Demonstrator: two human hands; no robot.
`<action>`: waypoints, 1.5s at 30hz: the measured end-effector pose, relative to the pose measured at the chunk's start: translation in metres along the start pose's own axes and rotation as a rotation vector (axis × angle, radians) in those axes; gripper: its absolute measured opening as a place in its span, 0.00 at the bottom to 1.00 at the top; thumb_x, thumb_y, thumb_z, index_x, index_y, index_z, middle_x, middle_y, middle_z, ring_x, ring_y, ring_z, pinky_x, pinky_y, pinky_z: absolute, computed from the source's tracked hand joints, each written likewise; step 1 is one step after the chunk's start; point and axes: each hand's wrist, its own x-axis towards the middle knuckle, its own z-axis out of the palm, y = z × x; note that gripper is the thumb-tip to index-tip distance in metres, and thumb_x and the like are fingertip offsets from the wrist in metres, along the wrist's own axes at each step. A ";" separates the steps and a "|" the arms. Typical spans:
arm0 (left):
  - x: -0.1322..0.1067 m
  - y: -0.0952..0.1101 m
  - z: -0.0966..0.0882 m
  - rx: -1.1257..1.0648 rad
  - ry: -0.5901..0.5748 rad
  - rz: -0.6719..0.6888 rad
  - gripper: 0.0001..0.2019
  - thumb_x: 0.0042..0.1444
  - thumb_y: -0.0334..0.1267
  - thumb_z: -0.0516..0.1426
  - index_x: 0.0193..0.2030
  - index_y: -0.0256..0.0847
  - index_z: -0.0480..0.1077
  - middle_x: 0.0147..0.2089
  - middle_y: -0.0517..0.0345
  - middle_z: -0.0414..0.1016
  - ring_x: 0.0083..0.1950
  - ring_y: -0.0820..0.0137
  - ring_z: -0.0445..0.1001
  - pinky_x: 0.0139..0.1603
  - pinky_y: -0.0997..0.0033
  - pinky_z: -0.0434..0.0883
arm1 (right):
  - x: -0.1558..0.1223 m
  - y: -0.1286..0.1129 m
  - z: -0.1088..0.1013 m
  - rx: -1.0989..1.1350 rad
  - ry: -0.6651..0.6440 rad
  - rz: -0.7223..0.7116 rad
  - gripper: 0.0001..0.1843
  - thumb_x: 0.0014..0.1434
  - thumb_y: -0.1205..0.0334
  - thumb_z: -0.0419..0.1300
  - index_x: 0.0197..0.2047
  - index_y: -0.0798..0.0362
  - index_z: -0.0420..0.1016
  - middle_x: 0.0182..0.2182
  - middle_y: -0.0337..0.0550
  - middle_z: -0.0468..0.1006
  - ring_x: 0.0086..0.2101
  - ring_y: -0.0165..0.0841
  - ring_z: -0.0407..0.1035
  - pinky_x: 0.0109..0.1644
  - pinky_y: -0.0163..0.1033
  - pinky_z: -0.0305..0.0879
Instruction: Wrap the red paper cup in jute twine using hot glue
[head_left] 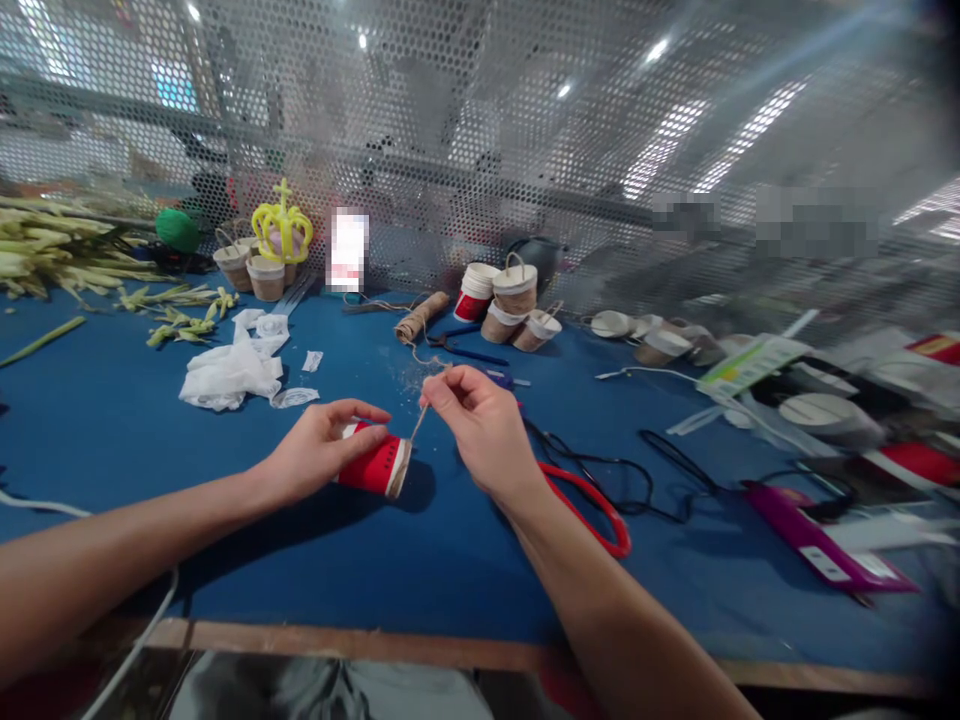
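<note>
A red paper cup [369,463] lies tilted on its side in my left hand [324,443], thumb and fingers closed round it just above the blue table. Brown twine [401,470] is wound about the cup's right end. From there a short length of twine runs up to my right hand [480,415], which pinches it between thumb and fingertips. Beyond my hands, a roll of twine [422,317] rests on the table, and a strand trails from it toward my right hand. Pliers with dark blue handles [472,348] lie beside the roll.
Twine-wrapped cups [516,290] and a stack of paper cups [475,292] stand at the back. Crumpled white plastic [232,372] lies left. A red loop [600,510], black cables [592,460] and a purple power strip [825,545] spread right. Metal mesh [420,130] rises behind.
</note>
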 end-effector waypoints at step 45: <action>-0.013 -0.004 -0.005 0.401 0.031 0.541 0.09 0.52 0.36 0.56 0.36 0.37 0.75 0.31 0.55 0.78 0.29 0.74 0.71 0.30 0.79 0.66 | 0.002 0.008 0.003 -0.298 -0.213 0.165 0.13 0.54 0.57 0.54 0.22 0.55 0.66 0.18 0.35 0.65 0.21 0.26 0.55 0.26 0.34 0.51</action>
